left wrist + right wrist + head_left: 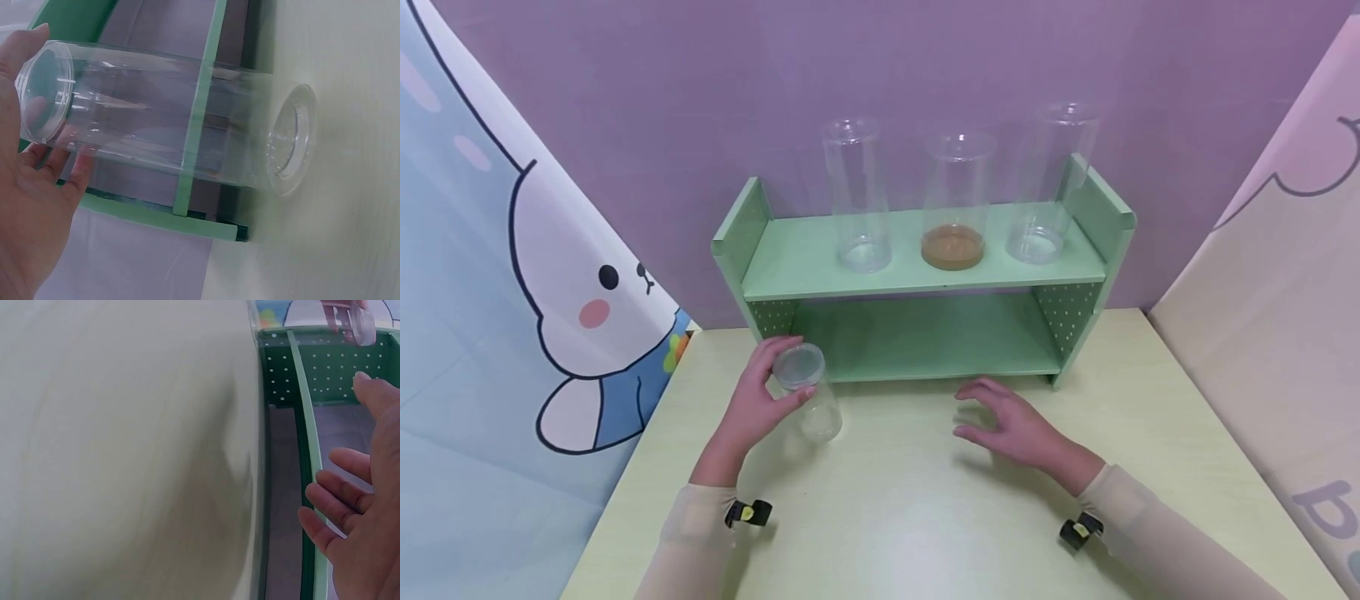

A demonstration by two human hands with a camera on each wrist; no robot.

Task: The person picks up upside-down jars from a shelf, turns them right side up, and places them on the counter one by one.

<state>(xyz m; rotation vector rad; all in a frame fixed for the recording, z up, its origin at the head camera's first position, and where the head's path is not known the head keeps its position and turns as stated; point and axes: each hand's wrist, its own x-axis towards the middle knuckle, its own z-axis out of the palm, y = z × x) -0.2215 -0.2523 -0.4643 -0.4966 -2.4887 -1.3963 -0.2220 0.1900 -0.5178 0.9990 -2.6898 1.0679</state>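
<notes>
A tall clear plastic jar (820,410) with a lid is held near its top by my left hand (765,396). In the left wrist view, thumb and fingers curve around the lidded end of the jar (144,112). Its base is at or close to the tabletop; I cannot tell whether it touches. My right hand (1007,423) hovers over the table in front of the shelf's right half, fingers loosely bent and holding nothing. The right wrist view shows the same hand (369,519) with its fingers apart.
A green two-tier shelf (925,287) stands at the back of the pale table (895,508). On its upper board are a clear jar (859,192) at left, a jar with brown contents (953,248) in the middle, and another clear jar (1048,192) at right.
</notes>
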